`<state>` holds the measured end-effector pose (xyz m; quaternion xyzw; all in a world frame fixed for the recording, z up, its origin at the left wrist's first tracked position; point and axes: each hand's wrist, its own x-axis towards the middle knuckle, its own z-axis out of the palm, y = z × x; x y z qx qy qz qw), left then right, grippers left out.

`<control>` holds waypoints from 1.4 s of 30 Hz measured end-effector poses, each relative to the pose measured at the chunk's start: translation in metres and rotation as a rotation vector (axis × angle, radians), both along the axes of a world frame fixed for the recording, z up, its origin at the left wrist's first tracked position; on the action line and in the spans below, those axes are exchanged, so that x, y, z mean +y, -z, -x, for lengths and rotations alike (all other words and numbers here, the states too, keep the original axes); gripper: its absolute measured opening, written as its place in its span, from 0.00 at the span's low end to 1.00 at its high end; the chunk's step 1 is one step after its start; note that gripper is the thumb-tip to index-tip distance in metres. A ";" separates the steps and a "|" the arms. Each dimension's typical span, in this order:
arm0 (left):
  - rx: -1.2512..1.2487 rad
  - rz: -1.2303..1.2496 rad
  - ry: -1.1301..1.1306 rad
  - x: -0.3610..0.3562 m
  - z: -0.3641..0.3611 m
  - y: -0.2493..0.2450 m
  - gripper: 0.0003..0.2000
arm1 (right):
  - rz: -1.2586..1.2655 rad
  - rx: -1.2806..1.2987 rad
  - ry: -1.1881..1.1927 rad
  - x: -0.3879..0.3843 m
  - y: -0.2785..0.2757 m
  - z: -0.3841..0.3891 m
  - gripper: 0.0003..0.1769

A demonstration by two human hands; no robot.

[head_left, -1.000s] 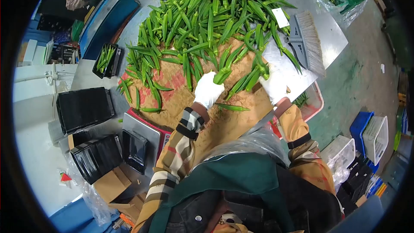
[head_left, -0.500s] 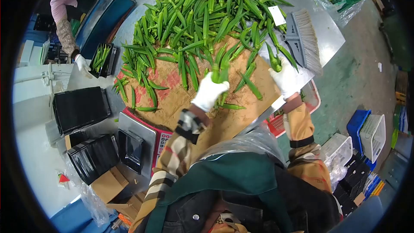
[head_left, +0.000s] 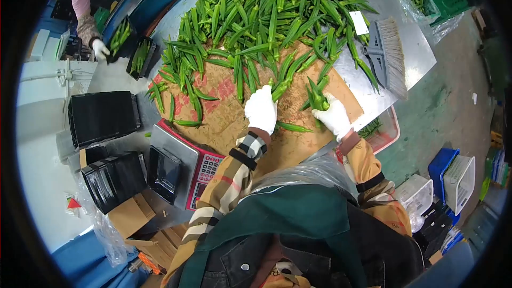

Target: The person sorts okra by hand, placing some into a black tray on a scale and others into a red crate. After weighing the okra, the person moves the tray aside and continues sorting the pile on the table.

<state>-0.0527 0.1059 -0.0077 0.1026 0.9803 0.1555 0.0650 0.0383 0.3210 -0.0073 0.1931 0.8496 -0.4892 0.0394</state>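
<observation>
A large heap of green okra (head_left: pixel 266 16) covers the far part of the metal table and spills onto a flattened brown cardboard sheet (head_left: pixel 234 128). My left hand (head_left: pixel 261 109), in a white glove, is closed over okra pods (head_left: pixel 281 89) at the heap's near edge; its fingertips are partly hidden. To its right, my right hand (head_left: pixel 333 117), also gloved, grips a few okra pods (head_left: pixel 318 98) that point away from me. A single okra pod (head_left: pixel 293 127) lies on the cardboard between the two hands.
A scale (head_left: pixel 200 168) with a black tray (head_left: pixel 164 173) stands at left, beside stacked black trays (head_left: pixel 104 120). A grey brush (head_left: pixel 386 56) lies at the table's right. A red basket (head_left: pixel 393 128) sits below that edge. A co-worker's gloved hand (head_left: pixel 100 49) is near filled trays.
My right hand has moved left with its okra, in over the cardboard. My left hand has shifted slightly right and nearer the heap's edge. The co-worker has lifted a tray of okra.
</observation>
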 end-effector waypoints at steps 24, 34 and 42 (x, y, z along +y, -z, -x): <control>-1.245 -2.106 -0.476 -0.126 -0.073 -0.093 0.26 | 1.708 -0.432 -0.097 -0.107 -0.064 0.009 0.26; -0.546 -1.268 -0.157 -0.313 -0.084 -0.154 0.27 | 1.610 -0.388 -0.347 -0.316 -0.118 0.033 0.20; -0.543 -1.107 -0.655 -0.414 -0.092 -0.172 0.33 | 1.310 -0.696 -0.412 -0.407 -0.163 0.030 0.06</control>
